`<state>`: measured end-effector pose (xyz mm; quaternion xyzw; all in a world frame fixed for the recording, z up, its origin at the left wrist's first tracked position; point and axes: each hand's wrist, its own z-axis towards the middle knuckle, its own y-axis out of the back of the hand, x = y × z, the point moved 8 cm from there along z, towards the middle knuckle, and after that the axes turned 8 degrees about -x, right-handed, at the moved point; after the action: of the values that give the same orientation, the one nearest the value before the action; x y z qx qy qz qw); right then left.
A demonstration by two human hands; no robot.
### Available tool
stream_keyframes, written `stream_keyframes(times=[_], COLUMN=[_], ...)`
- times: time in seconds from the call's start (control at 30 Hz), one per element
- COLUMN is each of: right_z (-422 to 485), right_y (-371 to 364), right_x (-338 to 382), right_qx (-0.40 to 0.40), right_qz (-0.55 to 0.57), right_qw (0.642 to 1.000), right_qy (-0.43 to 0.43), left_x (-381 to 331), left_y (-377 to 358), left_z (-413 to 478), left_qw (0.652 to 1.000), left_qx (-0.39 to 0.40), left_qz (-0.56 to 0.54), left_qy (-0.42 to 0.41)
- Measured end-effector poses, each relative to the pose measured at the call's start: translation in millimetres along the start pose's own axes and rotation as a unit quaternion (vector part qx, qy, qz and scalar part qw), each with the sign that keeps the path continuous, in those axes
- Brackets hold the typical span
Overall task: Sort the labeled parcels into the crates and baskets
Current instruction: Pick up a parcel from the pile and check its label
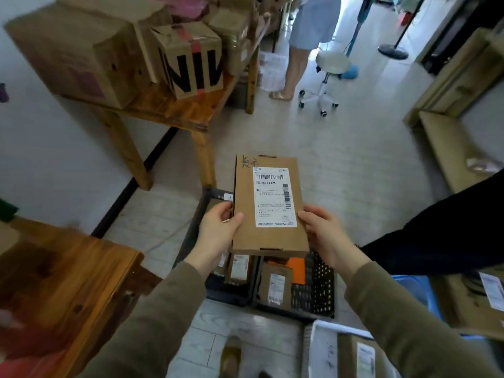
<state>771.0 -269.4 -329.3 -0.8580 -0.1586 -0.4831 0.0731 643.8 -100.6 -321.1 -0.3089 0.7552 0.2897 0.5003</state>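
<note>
a parcel sorting room: stacked cardboard boxes (81, 50) on wooden tables (174, 110), floor crates (321, 285) holding labelled parcels.

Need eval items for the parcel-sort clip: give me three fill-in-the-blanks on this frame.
The left hand grips the left edge of the parcel; the right hand grips its ___ edge.
The shipping label on the parcel is ___ in colour.
The mesh-walled crate under the parcel is ___.
Missing: right; white; black.

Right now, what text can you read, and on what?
"363-C60-24-823": label on the parcel gripped by left hand and right hand.
"NIK": large black letters on a taped box on the wooden table.
Unreadable: parcel's handwriting, label's small print, labels on crated parcels in the black crate.
</note>
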Motion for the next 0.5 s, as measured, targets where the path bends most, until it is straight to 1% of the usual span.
stream_keyframes(times=[0.23,0.37,0.5], right_z=[53.8,86.8,130.3], right_y=[39.6,63.1,87.5], right_x=[-5.2,-10.7,-18.7], right_qx=[-0.039,-0.054,-0.050], right_qz=[0.037,0.054,0.059], right_qw=[0.998,0.996,0.994], right_qy=[-0.027,-0.051,-0.074], left_x=[9.5,20.4,40.9], left_y=[-68.3,-106.4,-150.4], left_z=[46.5,63.0,80.3], left_qw=[0.998,0.995,0.986], left_qx=[0.051,0.078,0.110], left_qz=[0.033,0.028,0.047], left_qy=[0.030,0.062,0.112])
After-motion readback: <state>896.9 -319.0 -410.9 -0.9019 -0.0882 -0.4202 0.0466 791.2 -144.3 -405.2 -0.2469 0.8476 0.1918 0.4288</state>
